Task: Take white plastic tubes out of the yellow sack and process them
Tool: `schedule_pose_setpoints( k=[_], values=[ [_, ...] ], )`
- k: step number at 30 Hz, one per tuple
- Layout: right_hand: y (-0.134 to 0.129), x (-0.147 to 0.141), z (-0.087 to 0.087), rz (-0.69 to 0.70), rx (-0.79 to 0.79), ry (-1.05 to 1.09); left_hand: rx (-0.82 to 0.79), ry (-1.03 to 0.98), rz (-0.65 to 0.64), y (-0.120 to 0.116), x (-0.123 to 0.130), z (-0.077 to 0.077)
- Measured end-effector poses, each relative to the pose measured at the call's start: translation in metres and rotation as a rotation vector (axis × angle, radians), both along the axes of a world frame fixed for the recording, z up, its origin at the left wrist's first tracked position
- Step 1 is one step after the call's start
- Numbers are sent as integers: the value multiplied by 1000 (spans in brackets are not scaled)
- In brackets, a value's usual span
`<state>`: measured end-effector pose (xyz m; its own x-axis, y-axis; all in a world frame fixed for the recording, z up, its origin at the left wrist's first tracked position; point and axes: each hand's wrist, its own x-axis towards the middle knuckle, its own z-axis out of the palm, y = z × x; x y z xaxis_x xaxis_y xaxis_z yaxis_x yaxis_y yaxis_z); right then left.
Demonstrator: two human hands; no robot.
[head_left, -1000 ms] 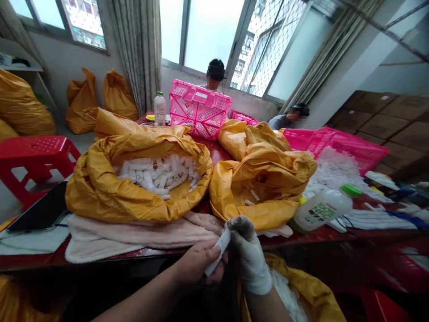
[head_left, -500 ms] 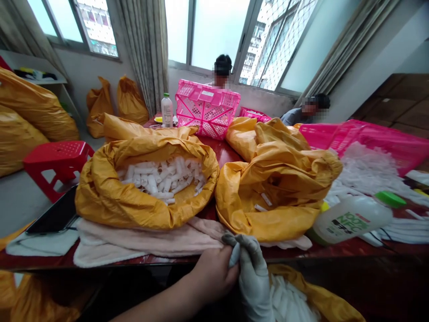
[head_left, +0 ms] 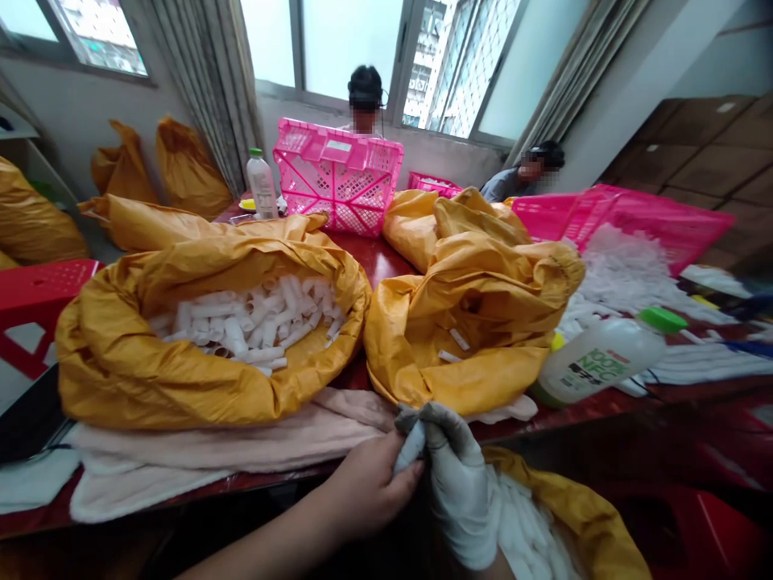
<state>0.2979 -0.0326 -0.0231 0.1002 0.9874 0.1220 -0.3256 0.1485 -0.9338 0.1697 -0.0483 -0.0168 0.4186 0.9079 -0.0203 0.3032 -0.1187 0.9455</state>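
My left hand (head_left: 378, 483) is bare and closed around a small whitish tube (head_left: 411, 448), its upper part showing between thumb and fingers. My right hand (head_left: 456, 483) wears a white glove with grey, soiled fingertips. Its fingers are pinched together at the tube's upper end, close against my left hand. Both hands are just over the table's front edge. Beneath the right hand, an open yellow bag (head_left: 595, 515) holds several long white pieces (head_left: 528, 519). Beyond the hands, short white tubes (head_left: 241, 318) fill a yellow sack (head_left: 181, 395), and another yellow sack (head_left: 483, 387) contains a few.
A pinkish towel (head_left: 211, 455) lies along the front of the red table (head_left: 374, 262). To the right, a green-capped bottle (head_left: 597, 362) leans over. Pink crates (head_left: 338, 173) and a clear bottle (head_left: 261, 185) stand farther back. Two people sit across the table. A red stool (head_left: 42, 298) is at left.
The view has swung right, so the sacks and table sit farther left. My hands stay together on the tube, with slightly more of it showing.
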Motion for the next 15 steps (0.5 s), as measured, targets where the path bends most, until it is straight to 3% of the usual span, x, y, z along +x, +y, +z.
schedule_pose_setpoints(
  k=[5,7,12,15],
  values=[
    [-7,-5,-7,94,211,-312,-41,-269,-11,0,5,-3],
    [-7,-5,-9,113,221,-335,-69,-316,-4,2,5,-6],
    [-1,3,-8,148,83,-155,-91,-153,-52,8,0,-8],
    [-2,7,-5,164,119,-164,-71,-65,-17,6,-1,-9]
  ],
)
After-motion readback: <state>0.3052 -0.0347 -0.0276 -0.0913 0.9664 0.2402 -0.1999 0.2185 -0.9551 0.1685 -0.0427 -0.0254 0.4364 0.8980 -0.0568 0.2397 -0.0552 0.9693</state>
